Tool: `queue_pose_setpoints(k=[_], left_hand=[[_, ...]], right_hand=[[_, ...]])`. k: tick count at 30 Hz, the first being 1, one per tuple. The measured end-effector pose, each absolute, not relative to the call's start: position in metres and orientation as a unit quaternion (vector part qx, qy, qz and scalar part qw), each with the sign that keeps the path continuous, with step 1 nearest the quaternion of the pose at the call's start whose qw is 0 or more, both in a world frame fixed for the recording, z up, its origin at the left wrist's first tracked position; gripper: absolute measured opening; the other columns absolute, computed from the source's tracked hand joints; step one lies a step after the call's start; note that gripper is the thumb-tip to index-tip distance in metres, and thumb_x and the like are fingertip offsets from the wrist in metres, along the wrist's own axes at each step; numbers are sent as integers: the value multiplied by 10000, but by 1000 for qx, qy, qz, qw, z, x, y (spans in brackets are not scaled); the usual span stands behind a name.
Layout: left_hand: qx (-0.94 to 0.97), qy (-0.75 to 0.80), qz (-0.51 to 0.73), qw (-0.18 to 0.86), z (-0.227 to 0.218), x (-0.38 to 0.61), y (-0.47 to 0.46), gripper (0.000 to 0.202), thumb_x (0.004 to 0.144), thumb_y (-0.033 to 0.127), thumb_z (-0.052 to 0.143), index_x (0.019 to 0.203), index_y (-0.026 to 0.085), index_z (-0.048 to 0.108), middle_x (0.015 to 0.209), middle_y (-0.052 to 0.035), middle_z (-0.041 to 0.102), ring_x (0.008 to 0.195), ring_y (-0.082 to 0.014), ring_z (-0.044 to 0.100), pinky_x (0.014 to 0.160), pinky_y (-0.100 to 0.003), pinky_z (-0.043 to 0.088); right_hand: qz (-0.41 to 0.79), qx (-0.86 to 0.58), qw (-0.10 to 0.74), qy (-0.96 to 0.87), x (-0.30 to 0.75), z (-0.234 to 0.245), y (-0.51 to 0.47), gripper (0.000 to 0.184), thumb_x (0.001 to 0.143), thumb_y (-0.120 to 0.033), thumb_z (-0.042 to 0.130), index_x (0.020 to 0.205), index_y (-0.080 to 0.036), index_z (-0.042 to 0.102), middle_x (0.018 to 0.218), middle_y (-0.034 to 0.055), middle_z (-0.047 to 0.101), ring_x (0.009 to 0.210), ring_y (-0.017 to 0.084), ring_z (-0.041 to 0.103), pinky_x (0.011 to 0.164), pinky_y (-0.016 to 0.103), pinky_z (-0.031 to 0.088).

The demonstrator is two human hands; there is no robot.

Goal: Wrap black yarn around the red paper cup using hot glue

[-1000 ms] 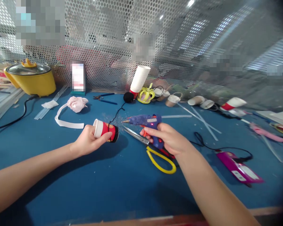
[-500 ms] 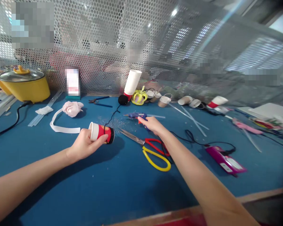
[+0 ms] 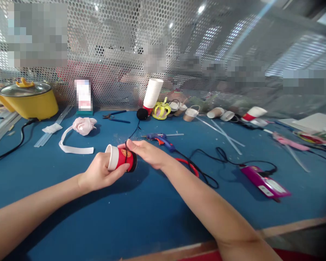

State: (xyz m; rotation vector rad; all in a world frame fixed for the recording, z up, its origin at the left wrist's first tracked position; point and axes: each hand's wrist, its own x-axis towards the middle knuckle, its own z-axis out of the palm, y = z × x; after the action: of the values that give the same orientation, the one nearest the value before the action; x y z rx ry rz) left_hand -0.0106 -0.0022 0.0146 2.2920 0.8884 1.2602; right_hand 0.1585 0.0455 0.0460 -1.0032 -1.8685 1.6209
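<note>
Two hands: we are clasping the red cup (image 3: 121,159) sideways in our left hand (image 3: 97,174), base pointing right, where our right hand (image 3: 145,153) is pinching black yarn (image 3: 132,134) against it.

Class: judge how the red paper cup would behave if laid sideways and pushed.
Probably light and crushable: the left hand holds the red paper cup with fingertips alone. Round and tapered, it would likely roll in a curve. The black yarn touching it might snag.
</note>
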Motion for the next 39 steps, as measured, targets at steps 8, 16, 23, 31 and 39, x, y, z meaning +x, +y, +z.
queue_pose_setpoints(k=[8, 16, 23, 31, 39], left_hand=[[656, 442, 406, 458, 18, -6, 1, 337, 742, 378, 535, 514, 154, 428, 456, 65, 353, 418, -45, 281, 393, -183, 240], [519, 506, 368, 583, 20, -6, 6, 354, 656, 464, 612, 558, 141, 505, 483, 46, 455, 436, -58, 361, 422, -197, 239], [543, 511, 340, 573, 21, -5, 2, 354, 673, 454, 598, 540, 146, 486, 456, 58, 415, 429, -56, 331, 418, -198, 222], [578, 457, 368, 567, 21, -3, -6, 317, 700, 415, 587, 574, 135, 509, 494, 44, 438, 470, -61, 361, 451, -192, 308], [596, 435, 393, 550, 30, -1, -11, 330, 660, 394, 626, 508, 141, 477, 443, 60, 385, 422, -46, 294, 397, -182, 290]], right_hand=[[531, -370, 422, -635, 160, 50, 37, 168, 709, -336, 646, 687, -170, 653, 710, -5, 652, 710, 107, 574, 742, 255, 439], [454, -381, 444, -672, 170, 58, 36, 177, 739, -326, 623, 656, -170, 610, 681, -11, 637, 669, 96, 566, 667, 226, 443], [401, -404, 429, -701, 171, 56, 35, 218, 750, -351, 606, 636, -166, 583, 678, 2, 643, 658, 115, 573, 630, 237, 443], [376, -427, 404, -716, 171, 46, 42, 236, 765, -371, 572, 665, -159, 591, 667, 12, 641, 642, 127, 571, 611, 251, 428], [389, -434, 383, -717, 169, 45, 41, 228, 775, -355, 552, 650, -165, 576, 680, 24, 644, 661, 139, 582, 644, 272, 434]])
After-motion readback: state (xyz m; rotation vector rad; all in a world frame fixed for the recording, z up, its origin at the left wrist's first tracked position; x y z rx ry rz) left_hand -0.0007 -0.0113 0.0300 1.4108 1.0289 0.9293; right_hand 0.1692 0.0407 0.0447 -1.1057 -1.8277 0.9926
